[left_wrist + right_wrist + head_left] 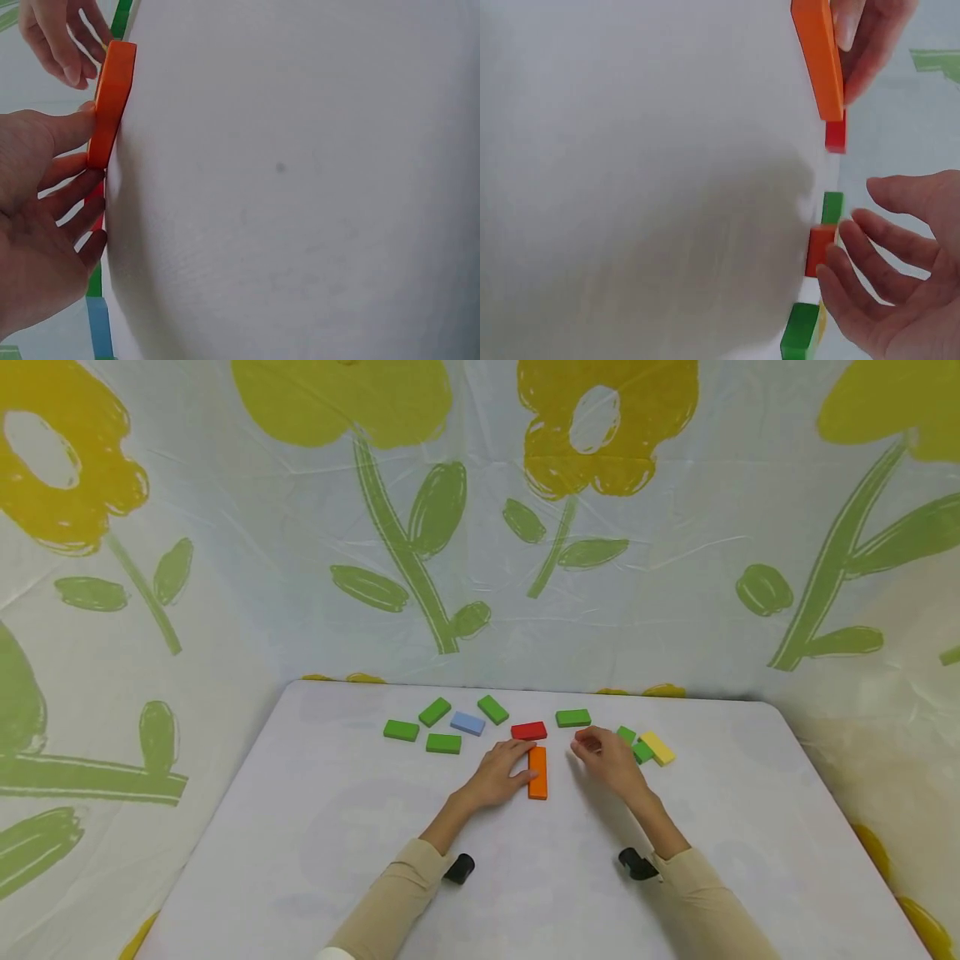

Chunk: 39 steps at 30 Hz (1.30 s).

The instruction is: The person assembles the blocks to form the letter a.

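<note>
An orange block (537, 783) lies lengthwise on the white table. My left hand (496, 774) holds it, thumb along its side and index finger at its far end. Just beyond that end is a red block (528, 731). To the right, my right hand (611, 764) hovers with loosely bent fingers, thumb apart from the others. In the right wrist view a red-orange block (821, 251) shows by its fingertips; from the head view the hand hides it. Two green blocks (643, 752) and a yellow block (657, 748) lie just right of this hand.
Several green blocks (443, 743) and a blue block (468, 723) are scattered at the back left. Another green block (573, 718) lies at the back, between the hands. Behind the table (337, 860) hangs a flower-printed cloth (285, 527).
</note>
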Each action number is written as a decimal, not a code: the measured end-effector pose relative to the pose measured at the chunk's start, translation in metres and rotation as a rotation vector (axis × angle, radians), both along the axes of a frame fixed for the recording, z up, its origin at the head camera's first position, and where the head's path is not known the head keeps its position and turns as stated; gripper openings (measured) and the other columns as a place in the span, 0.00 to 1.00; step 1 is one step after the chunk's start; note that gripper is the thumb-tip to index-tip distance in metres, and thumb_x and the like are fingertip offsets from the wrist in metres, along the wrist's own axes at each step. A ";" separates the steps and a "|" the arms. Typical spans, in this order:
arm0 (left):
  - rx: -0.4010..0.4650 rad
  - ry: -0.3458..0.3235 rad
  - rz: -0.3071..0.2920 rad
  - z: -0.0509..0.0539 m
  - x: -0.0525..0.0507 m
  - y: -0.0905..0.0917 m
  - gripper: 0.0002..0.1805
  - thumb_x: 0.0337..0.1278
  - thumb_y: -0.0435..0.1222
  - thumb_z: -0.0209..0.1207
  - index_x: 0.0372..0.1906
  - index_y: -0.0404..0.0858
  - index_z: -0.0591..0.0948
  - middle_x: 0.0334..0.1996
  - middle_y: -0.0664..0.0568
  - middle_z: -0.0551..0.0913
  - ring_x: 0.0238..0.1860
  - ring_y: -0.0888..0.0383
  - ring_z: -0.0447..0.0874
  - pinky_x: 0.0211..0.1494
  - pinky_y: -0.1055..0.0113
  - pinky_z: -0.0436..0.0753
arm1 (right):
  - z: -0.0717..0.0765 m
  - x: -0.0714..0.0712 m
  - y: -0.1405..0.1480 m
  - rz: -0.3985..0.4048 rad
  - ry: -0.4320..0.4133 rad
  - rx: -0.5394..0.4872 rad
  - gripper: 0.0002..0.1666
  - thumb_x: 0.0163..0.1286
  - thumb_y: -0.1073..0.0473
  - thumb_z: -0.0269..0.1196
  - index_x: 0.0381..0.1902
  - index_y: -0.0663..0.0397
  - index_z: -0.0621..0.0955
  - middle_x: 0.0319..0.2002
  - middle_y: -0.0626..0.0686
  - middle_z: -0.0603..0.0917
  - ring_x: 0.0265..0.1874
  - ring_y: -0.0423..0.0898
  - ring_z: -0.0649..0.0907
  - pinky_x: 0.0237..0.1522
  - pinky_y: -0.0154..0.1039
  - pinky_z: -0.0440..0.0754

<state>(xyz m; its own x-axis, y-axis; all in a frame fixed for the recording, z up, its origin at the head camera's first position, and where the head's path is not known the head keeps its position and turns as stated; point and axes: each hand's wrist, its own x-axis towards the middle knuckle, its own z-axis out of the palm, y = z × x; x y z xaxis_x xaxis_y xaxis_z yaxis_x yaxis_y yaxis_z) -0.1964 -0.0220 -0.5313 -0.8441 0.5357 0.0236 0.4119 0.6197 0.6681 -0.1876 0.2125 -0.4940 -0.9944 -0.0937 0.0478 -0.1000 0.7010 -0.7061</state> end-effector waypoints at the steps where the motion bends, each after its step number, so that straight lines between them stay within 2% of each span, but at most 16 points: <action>1: 0.002 0.004 0.000 0.000 0.000 0.000 0.30 0.74 0.42 0.60 0.74 0.38 0.71 0.71 0.45 0.72 0.71 0.46 0.67 0.75 0.48 0.65 | 0.000 -0.001 0.002 -0.009 0.015 0.004 0.14 0.75 0.62 0.64 0.52 0.69 0.83 0.46 0.63 0.85 0.47 0.59 0.82 0.52 0.54 0.83; 7: 0.009 -0.012 0.004 -0.001 0.000 0.001 0.30 0.74 0.42 0.60 0.75 0.38 0.70 0.72 0.46 0.71 0.71 0.47 0.66 0.75 0.49 0.66 | -0.002 -0.008 0.014 -0.042 0.126 0.033 0.16 0.72 0.68 0.65 0.53 0.74 0.81 0.52 0.72 0.81 0.56 0.69 0.77 0.61 0.64 0.74; 11: 0.015 -0.018 0.003 0.000 0.000 0.003 0.30 0.74 0.42 0.60 0.75 0.39 0.70 0.72 0.47 0.71 0.71 0.47 0.66 0.74 0.49 0.66 | -0.006 -0.013 0.022 -0.038 0.180 0.041 0.18 0.68 0.71 0.65 0.54 0.76 0.81 0.53 0.75 0.80 0.57 0.72 0.76 0.62 0.66 0.72; 15: 0.005 -0.015 0.000 0.001 0.001 0.004 0.30 0.75 0.42 0.59 0.75 0.39 0.69 0.72 0.46 0.71 0.72 0.47 0.66 0.74 0.49 0.66 | -0.009 -0.015 0.026 -0.018 0.141 0.044 0.20 0.69 0.70 0.65 0.57 0.76 0.79 0.56 0.75 0.79 0.60 0.71 0.75 0.64 0.66 0.70; 17: -0.003 -0.014 0.000 0.001 0.001 0.004 0.30 0.75 0.42 0.59 0.75 0.39 0.69 0.73 0.46 0.70 0.72 0.47 0.66 0.74 0.49 0.66 | -0.010 -0.015 0.026 -0.005 0.114 0.050 0.21 0.70 0.69 0.65 0.59 0.76 0.78 0.56 0.74 0.79 0.57 0.70 0.76 0.62 0.65 0.72; 20: -0.009 -0.011 0.000 0.001 0.002 0.004 0.30 0.75 0.43 0.59 0.75 0.39 0.70 0.72 0.47 0.71 0.71 0.47 0.66 0.73 0.49 0.67 | -0.012 -0.017 0.025 0.016 0.106 0.083 0.22 0.71 0.68 0.65 0.59 0.76 0.78 0.49 0.71 0.81 0.46 0.64 0.78 0.49 0.56 0.77; 22: -0.008 -0.013 -0.002 0.001 0.002 0.004 0.30 0.75 0.43 0.59 0.75 0.39 0.69 0.72 0.47 0.71 0.71 0.48 0.66 0.74 0.49 0.67 | -0.013 -0.018 0.025 0.029 0.127 0.106 0.21 0.71 0.67 0.66 0.57 0.77 0.79 0.43 0.68 0.81 0.38 0.59 0.76 0.41 0.51 0.75; 24: -0.004 -0.017 -0.003 0.002 0.002 0.004 0.30 0.75 0.43 0.59 0.75 0.39 0.69 0.72 0.47 0.71 0.71 0.48 0.66 0.74 0.49 0.66 | -0.015 -0.019 0.025 0.035 0.137 0.120 0.20 0.71 0.67 0.67 0.55 0.77 0.80 0.40 0.66 0.81 0.36 0.57 0.75 0.39 0.49 0.75; 27: -0.001 -0.025 -0.002 0.002 0.002 0.004 0.30 0.75 0.43 0.59 0.75 0.40 0.69 0.72 0.47 0.71 0.71 0.48 0.66 0.74 0.49 0.66 | -0.016 -0.019 0.025 0.036 0.128 0.099 0.19 0.71 0.66 0.67 0.54 0.76 0.80 0.43 0.68 0.82 0.39 0.59 0.79 0.46 0.53 0.81; 31: -0.002 -0.027 0.001 0.004 0.002 0.003 0.30 0.74 0.42 0.60 0.75 0.40 0.70 0.72 0.47 0.71 0.71 0.48 0.66 0.74 0.49 0.67 | -0.015 -0.017 0.023 0.040 0.113 0.050 0.19 0.70 0.66 0.69 0.53 0.74 0.80 0.47 0.69 0.81 0.44 0.62 0.83 0.52 0.58 0.83; 39: 0.001 -0.027 0.010 0.001 0.000 0.000 0.29 0.75 0.42 0.59 0.75 0.40 0.70 0.72 0.47 0.71 0.71 0.48 0.66 0.73 0.50 0.66 | -0.019 -0.014 0.022 0.050 0.077 0.024 0.17 0.67 0.64 0.72 0.48 0.69 0.81 0.44 0.64 0.83 0.41 0.59 0.84 0.49 0.55 0.85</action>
<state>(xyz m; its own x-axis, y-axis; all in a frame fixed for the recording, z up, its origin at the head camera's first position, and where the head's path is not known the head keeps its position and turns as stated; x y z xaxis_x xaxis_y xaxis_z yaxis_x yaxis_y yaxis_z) -0.1962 -0.0223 -0.5305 -0.8499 0.5270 0.0011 0.3872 0.6231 0.6796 -0.2017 0.2342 -0.5125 -0.9820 -0.1449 0.1210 -0.1884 0.7102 -0.6783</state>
